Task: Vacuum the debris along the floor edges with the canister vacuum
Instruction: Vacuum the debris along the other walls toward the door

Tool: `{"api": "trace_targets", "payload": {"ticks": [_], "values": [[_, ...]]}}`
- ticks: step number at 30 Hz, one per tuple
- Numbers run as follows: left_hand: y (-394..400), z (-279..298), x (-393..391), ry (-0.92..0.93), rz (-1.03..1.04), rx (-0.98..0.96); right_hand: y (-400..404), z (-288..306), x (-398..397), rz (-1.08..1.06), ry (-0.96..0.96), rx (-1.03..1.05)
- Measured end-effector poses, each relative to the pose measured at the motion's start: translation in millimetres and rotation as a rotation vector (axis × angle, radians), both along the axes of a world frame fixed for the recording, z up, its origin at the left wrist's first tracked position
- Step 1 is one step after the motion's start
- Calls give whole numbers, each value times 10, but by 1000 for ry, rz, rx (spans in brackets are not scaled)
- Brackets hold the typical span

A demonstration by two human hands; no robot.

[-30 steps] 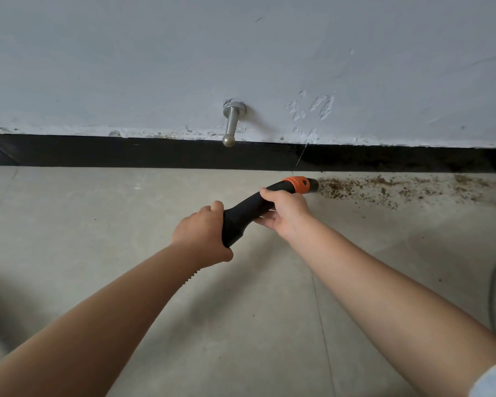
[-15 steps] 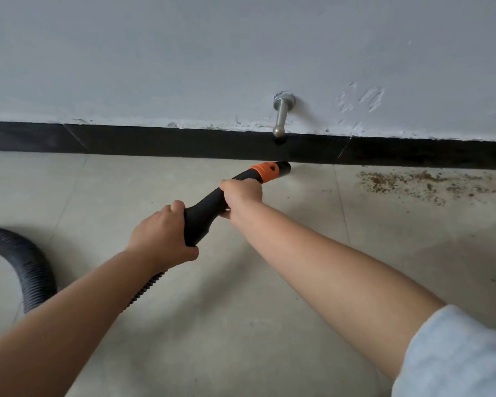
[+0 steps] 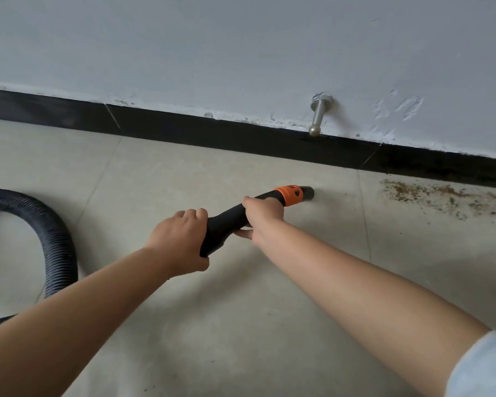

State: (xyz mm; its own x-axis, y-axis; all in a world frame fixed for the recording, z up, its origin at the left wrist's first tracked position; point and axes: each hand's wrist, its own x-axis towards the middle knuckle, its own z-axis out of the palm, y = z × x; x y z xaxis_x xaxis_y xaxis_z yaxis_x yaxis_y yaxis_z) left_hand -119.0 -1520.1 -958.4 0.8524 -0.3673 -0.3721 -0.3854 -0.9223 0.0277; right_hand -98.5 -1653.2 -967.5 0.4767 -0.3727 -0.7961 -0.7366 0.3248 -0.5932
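While gripped at the rear by left hand [image 3: 181,242] and further forward by right hand [image 3: 262,214], vacuum nozzle [image 3: 249,214] angled low over tiled floor [image 3: 241,325], debris [image 3: 441,197] along black skirting [image 3: 212,131] well apart to right, corrugated hose [image 3: 55,236] looping left.

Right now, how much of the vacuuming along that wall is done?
Floor near the black vacuum nozzle with orange collar looks clean. Both the left hand and right hand grip it. A brown debris patch against the black baseboard remains.
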Motion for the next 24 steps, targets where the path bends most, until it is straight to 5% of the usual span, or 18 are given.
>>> {"api": "trace_targets", "payload": {"ticks": [12,24], "values": [[-1127,-126,-197,-27,-144,-43,-905,71,-147,-175,100,-208],[-650,-144,-139,-55,-42,-84,-435,81,-56,-125,52,-268]]}}
